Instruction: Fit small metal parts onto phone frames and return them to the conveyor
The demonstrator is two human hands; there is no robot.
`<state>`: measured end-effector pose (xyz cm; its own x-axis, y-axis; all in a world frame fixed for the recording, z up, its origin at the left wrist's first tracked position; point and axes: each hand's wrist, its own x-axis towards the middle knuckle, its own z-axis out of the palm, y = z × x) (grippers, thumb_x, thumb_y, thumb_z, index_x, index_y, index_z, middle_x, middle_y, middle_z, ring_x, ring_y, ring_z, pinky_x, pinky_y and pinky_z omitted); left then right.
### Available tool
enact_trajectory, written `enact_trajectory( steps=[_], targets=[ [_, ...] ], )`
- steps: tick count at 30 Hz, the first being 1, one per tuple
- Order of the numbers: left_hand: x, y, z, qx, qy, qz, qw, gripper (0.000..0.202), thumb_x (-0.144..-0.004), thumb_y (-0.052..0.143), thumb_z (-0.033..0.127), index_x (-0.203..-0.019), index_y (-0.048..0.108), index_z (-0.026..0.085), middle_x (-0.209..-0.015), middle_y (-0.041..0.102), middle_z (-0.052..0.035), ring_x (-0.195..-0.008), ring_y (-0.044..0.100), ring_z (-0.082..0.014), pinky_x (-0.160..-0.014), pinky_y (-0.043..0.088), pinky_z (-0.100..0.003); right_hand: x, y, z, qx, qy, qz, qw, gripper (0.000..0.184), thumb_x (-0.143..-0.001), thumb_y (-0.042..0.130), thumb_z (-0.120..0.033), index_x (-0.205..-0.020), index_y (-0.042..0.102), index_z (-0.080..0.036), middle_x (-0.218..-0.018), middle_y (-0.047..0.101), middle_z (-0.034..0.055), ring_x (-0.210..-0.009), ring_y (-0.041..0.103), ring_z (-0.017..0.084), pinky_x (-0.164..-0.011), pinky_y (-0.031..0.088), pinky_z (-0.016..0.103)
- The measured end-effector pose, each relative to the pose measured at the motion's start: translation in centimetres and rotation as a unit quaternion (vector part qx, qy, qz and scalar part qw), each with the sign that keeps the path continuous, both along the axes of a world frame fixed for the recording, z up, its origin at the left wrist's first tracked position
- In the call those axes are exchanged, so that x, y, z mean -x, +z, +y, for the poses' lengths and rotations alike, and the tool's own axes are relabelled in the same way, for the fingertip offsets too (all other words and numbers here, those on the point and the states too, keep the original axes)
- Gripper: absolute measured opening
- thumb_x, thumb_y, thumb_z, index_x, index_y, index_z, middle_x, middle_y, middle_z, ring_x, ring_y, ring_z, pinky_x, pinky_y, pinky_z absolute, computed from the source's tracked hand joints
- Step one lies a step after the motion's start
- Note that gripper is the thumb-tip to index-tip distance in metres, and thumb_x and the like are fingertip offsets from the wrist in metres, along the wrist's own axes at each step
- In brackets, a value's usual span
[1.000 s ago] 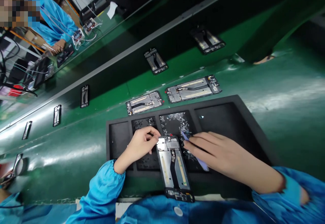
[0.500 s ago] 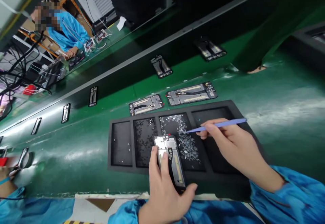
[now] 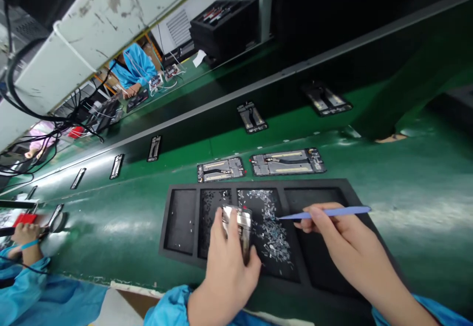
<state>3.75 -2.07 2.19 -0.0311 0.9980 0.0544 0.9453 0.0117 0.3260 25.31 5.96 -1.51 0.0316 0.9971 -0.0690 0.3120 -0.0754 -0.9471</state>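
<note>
My left hand grips an opened phone frame along its sides, with fingers spread over its upper face. The phone frame is tilted above the black compartment tray, and my fingers hide part of it. Pinched in my right hand are slender purple tweezers. Their tip points left, over a compartment strewn with small shiny pieces; whether it touches any is unclear. Dark small pieces lie in the compartment to its left.
Two opened phones lie behind the tray. Several more phones rest along the green line. At far left, a co-worker's hand is near a red object. Another person in blue sits across, beside stacked black trays.
The view has shifted, so the scene sits lower and further right. My left hand has tilted the phone frame and moved it left relative to the tray. My right hand keeps the tweezers over the pieces.
</note>
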Motion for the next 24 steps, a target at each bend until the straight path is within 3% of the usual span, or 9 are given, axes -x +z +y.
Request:
enact_trajectory(
  steps=[3, 6, 10, 13, 15, 18, 21, 24],
  targets=[
    [2.3, 2.5, 6.0, 0.001, -0.003, -0.025, 1.0, 0.085, -0.086, 0.061, 0.023, -0.159, 0.017, 0.016, -0.159, 0.033, -0.0198, -0.145, 0.038, -0.0356, -0.115, 0.042, -0.05, -0.2, -0.1, -0.1, 0.005, 0.001, 0.002, 1.0, 0.042, -0.095, 0.048, -0.061, -0.086, 0.063, -0.023, -0.075, 0.071, 0.0032, -0.074, 0.073, 0.023, -0.066, 0.058, 0.033],
    [4.6, 3.8, 15.8, 0.04, 0.016, -0.004, 0.999, 0.084, -0.086, 0.065, 0.02, -0.158, 0.022, 0.014, -0.151, 0.045, -0.0197, -0.135, 0.051, -0.0334, -0.111, 0.046, -0.043, -0.2, -0.1, -0.1, 0.004, 0.01, 0.003, 1.0, 0.042, -0.097, 0.048, -0.06, -0.088, 0.064, -0.023, -0.076, 0.071, 0.0035, -0.074, 0.073, 0.022, -0.067, 0.058, 0.032],
    [6.1, 2.1, 28.1, 0.028, 0.07, 0.029, 0.997, 0.071, -0.09, 0.068, 0.019, -0.153, 0.035, 0.012, -0.143, 0.049, -0.023, -0.125, 0.057, -0.0342, -0.105, 0.048, -0.048, 0.1, 0.1, 0.1, -0.028, 0.01, 0.035, 0.999, 0.04, -0.098, 0.048, -0.057, -0.087, 0.064, -0.022, -0.076, 0.071, 0.0047, -0.073, 0.072, 0.022, -0.065, 0.06, 0.033],
    [6.3, 0.1, 33.3, 0.02, 0.105, 0.052, 0.993, 0.047, -0.097, 0.064, 0.035, -0.138, 0.052, 0.017, -0.138, 0.054, -0.0136, -0.12, 0.059, -0.0281, -0.1, 0.051, -0.05, 0.3, 0.3, 0.3, -0.044, 0.006, 0.051, 0.998, 0.039, -0.099, 0.049, -0.055, -0.084, 0.064, -0.021, -0.076, 0.07, 0.0053, -0.071, 0.072, 0.022, -0.064, 0.06, 0.034],
    [6.9, -0.8, 35.0, 0.011, 0.118, 0.066, 0.991, 0.042, -0.098, 0.063, 0.038, -0.133, 0.056, 0.017, -0.136, 0.055, -0.0112, -0.118, 0.059, -0.0265, -0.099, 0.052, -0.049, 0.5, 0.6, 0.4, -0.039, 0.005, 0.055, 0.998, 0.038, -0.099, 0.05, -0.054, -0.085, 0.063, -0.021, -0.076, 0.071, 0.0051, -0.07, 0.071, 0.021, -0.064, 0.06, 0.033],
    [9.6, -1.2, 35.8, -0.006, 0.14, 0.091, 0.986, 0.043, -0.097, 0.063, 0.038, -0.134, 0.055, 0.017, -0.138, 0.054, -0.0119, -0.12, 0.058, -0.0273, -0.1, 0.052, -0.05, 0.5, 0.8, 0.4, -0.03, 0.004, 0.068, 0.997, 0.036, -0.099, 0.05, -0.052, -0.086, 0.062, -0.021, -0.074, 0.07, 0.0041, -0.069, 0.071, 0.02, -0.064, 0.06, 0.031],
    [14.3, -0.6, 34.6, -0.011, 0.205, 0.118, 0.972, 0.044, -0.098, 0.063, 0.039, -0.135, 0.055, 0.018, -0.138, 0.054, -0.0118, -0.121, 0.058, -0.0276, -0.1, 0.051, -0.051, 0.4, 0.8, 0.3, -0.028, -0.003, 0.064, 0.998, 0.036, -0.1, 0.048, -0.051, -0.086, 0.061, -0.021, -0.074, 0.069, 0.0042, -0.07, 0.071, 0.02, -0.064, 0.06, 0.03],
    [19.1, 0.1, 31.6, 0.001, 0.299, 0.143, 0.943, 0.041, -0.098, 0.063, 0.037, -0.132, 0.056, 0.017, -0.133, 0.057, -0.0113, -0.115, 0.061, -0.0255, -0.096, 0.054, -0.048, 0.3, 0.7, 0.1, -0.036, 0.005, 0.034, 0.999, 0.036, -0.101, 0.047, -0.05, -0.085, 0.062, -0.022, -0.076, 0.071, 0.0051, -0.07, 0.072, 0.021, -0.063, 0.06, 0.031]
  ],
)
